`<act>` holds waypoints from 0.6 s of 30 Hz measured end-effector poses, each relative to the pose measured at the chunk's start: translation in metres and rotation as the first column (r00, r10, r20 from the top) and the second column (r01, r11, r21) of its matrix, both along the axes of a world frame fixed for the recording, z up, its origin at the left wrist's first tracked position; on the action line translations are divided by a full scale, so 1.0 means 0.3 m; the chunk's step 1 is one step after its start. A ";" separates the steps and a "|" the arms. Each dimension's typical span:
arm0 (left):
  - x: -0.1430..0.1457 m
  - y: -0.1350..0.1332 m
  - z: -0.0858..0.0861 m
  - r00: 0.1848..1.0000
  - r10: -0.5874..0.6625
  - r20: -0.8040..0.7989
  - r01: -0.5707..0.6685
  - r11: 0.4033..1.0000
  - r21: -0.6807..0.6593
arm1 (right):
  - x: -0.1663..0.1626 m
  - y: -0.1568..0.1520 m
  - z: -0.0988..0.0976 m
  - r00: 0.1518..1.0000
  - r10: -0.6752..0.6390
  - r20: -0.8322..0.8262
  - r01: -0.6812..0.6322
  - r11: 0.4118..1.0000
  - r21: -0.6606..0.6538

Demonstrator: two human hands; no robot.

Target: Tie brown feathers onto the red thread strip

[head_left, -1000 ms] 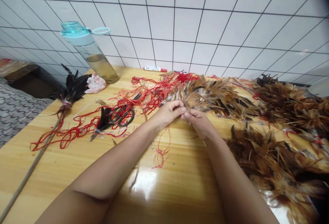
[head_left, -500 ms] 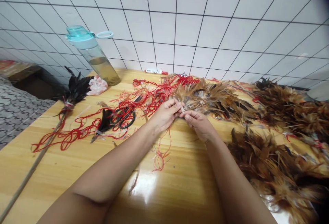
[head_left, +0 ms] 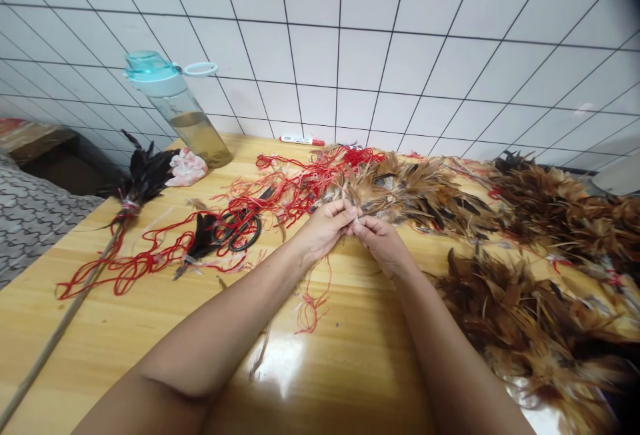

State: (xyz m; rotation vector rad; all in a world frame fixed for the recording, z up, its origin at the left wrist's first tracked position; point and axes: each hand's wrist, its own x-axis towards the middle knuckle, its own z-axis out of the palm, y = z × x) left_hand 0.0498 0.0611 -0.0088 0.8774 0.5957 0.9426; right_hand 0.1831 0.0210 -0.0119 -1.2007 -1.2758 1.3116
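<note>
My left hand [head_left: 327, 227] is closed in a pinch, thumb against the fingers, just in front of the brown feathers [head_left: 410, 188]. Meeting it fingertip to fingertip, my right hand [head_left: 379, 238] pinches too. A small pale bit, seemingly the base of a feather [head_left: 357, 219], shows between the fingertips; most of it is hidden. Tangled red string [head_left: 300, 182] spreads behind and left of my left hand. Below the hands, a loose tuft of red string ends [head_left: 312, 305] lies on the wooden table [head_left: 350, 355].
Black-handled scissors [head_left: 245, 228] lie in the string at left. A stick [head_left: 65, 322] tipped with black feathers [head_left: 145, 172] crosses the left edge. A water bottle [head_left: 193, 128], crumpled pinkish plastic [head_left: 186, 167] and a marker [head_left: 303, 140] are near the tiled wall. Brown feather bundles [head_left: 530, 315] fill the right.
My right hand's fingertips have drawn in against my left hand's, and less of the pale bit shows. The whole view has shifted slightly; the other things stay put.
</note>
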 end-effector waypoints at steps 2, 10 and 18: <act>-0.002 -0.001 0.005 0.999 0.029 -0.021 -0.028 0.999 0.018 | 0.003 0.005 -0.006 1.000 -0.026 0.000 0.026 1.000 0.012; -0.009 -0.005 0.012 0.894 0.225 -0.387 -0.047 0.907 0.419 | 0.034 0.026 -0.028 0.992 -0.082 0.094 0.067 0.986 0.151; 0.000 -0.017 0.015 0.923 0.166 -0.347 -0.012 0.914 0.406 | 0.043 0.022 -0.017 0.995 -0.079 0.065 0.068 0.985 0.161</act>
